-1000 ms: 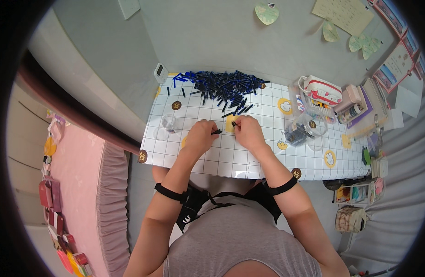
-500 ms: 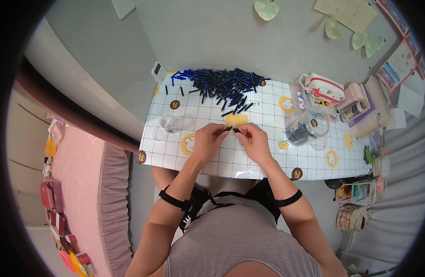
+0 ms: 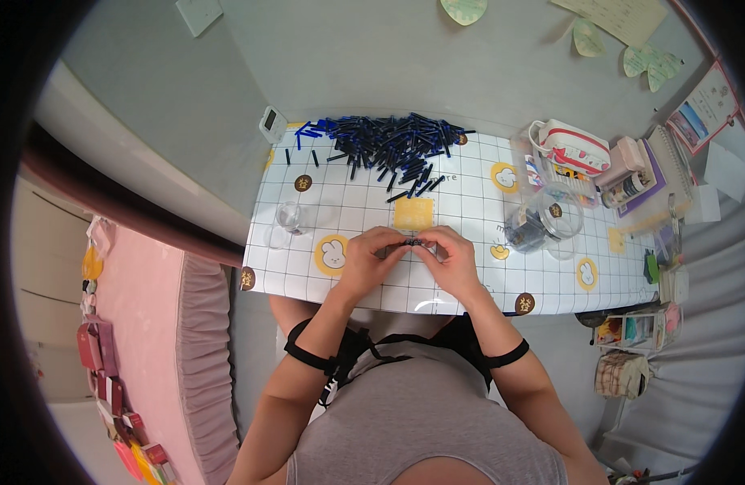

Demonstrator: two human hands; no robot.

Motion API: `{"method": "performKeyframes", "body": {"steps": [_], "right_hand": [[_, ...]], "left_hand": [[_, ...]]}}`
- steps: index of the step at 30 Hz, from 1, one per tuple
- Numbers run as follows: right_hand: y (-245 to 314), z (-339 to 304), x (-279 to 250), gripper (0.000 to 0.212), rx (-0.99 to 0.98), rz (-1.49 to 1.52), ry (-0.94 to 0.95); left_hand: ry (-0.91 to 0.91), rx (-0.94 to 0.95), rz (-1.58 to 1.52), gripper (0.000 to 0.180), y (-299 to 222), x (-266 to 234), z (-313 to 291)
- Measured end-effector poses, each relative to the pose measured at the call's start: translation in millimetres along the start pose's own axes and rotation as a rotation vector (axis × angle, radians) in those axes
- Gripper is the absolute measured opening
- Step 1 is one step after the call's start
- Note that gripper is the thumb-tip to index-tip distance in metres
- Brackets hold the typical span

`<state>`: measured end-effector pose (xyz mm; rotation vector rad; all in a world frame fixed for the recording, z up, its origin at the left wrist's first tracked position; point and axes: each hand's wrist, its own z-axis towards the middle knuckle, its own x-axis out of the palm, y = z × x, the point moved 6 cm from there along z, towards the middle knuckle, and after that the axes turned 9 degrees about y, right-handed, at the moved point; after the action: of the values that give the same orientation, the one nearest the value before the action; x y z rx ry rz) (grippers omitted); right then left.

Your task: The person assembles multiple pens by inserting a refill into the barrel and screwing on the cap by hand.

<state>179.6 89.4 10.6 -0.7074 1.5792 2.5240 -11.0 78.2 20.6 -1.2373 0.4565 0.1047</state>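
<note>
My left hand [image 3: 374,260] and my right hand [image 3: 451,260] meet above the near middle of the table, both closed in a pinch. Between their fingertips is a small dark stick-like piece [image 3: 413,242], mostly covered by the fingers; whether it is one piece or two I cannot tell. Beyond the hands, against the wall, lies a heap of short dark-blue and black sticks [image 3: 396,145], much like ink cartridges. A few of these lie apart at its left. A small clear cup [image 3: 289,216] stands left of my left hand.
Right of my hands stands a clear jar [image 3: 542,222] with dark pieces inside. Behind it are a white and red pouch [image 3: 577,149], notebooks and small containers. A white timer [image 3: 272,124] is at the table's far left corner. A pink bed [image 3: 138,323] lies to the left.
My hands have come closer together and slightly nearer to me. The two dark ends, which showed apart between the fingertips, now meet. The view has shifted a little.
</note>
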Motion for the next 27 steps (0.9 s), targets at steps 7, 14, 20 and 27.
{"method": "performKeyframes", "body": {"steps": [7, 14, 20, 27], "right_hand": [[1.3, 0.6, 0.7, 0.02, 0.018, -0.017, -0.008], [3.5, 0.1, -0.3, 0.023, 0.045, -0.005, -0.005], [5.0, 0.4, -0.7, 0.03, 0.114, -0.004, 0.033], [4.8, 1.1, 1.6, 0.033, 0.003, -0.033, 0.0]], "left_hand": [[0.007, -0.032, 0.0, 0.021, 2.9, -0.8, -1.5], [0.013, -0.041, 0.002, 0.023, 2.4, -0.4, -0.5], [0.001, -0.023, -0.001, 0.024, 3.0, 0.0, -0.9], [0.017, -0.021, -0.004, 0.024, 2.5, 1.2, -1.1]]}}
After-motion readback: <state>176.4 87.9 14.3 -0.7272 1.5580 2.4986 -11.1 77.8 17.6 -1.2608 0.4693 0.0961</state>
